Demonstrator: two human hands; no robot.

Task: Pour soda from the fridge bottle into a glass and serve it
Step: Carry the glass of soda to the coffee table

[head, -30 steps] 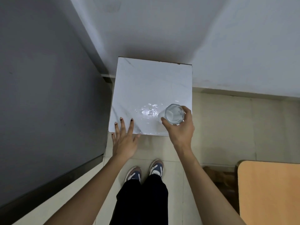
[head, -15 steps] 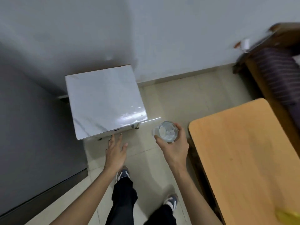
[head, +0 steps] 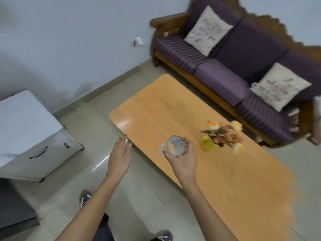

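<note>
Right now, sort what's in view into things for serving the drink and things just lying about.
For the job:
glass, held in right hand
wooden table
left hand, empty

Lying about:
flower vase
sofa with cushions
white cabinet

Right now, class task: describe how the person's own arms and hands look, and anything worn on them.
Both forearms are bare, with no sleeves, watch or bracelet in view. The left hand has dark polish on a fingertip nail. The right hand shows no rings; its nails cannot be made out. The picture is slightly blurred.
</note>
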